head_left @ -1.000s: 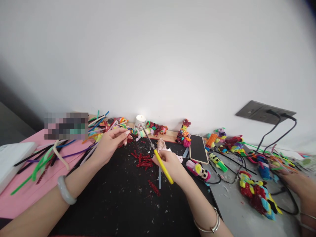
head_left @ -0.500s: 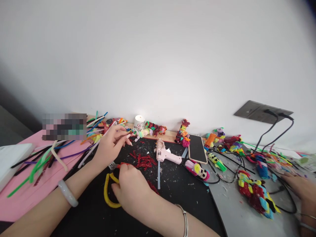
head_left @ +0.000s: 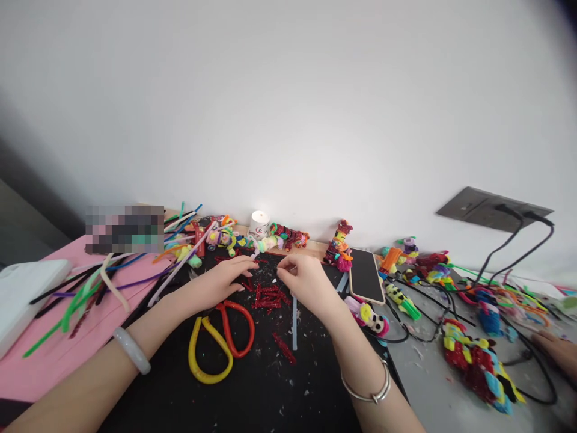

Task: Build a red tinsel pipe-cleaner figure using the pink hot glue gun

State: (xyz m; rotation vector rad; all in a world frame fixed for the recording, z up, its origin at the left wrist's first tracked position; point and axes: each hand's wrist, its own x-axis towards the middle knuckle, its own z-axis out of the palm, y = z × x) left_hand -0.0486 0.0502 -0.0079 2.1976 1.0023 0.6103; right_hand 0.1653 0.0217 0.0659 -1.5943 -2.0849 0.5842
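Note:
My left hand (head_left: 225,279) is low over the black mat, palm down, fingers stretched toward short red tinsel pieces (head_left: 268,297). My right hand (head_left: 306,285) is just right of those pieces with fingers curled in; what they hold, if anything, is hidden. A translucent glue stick (head_left: 294,331) sticks out below this hand, which covers the spot of the pink glue gun. Scissors with one red and one yellow handle (head_left: 211,380) lie on the mat near my left wrist. Behind my fingers, a pipe-cleaner figure (head_left: 269,243) lies beside a white paper cup (head_left: 259,224).
Loose pipe cleaners (head_left: 81,300) spread over a pink sheet (head_left: 148,279) at left. A phone (head_left: 367,276), a standing red figure (head_left: 340,246) and more figures (head_left: 480,367) are at right. Black cables (head_left: 484,258) run from a wall socket (head_left: 493,209). Another person's hand (head_left: 556,352) rests far right.
My right hand has let go of the scissors and moved right, over the glue gun. My left hand has left the small colourful figure and come down over the mat, fingers extended.

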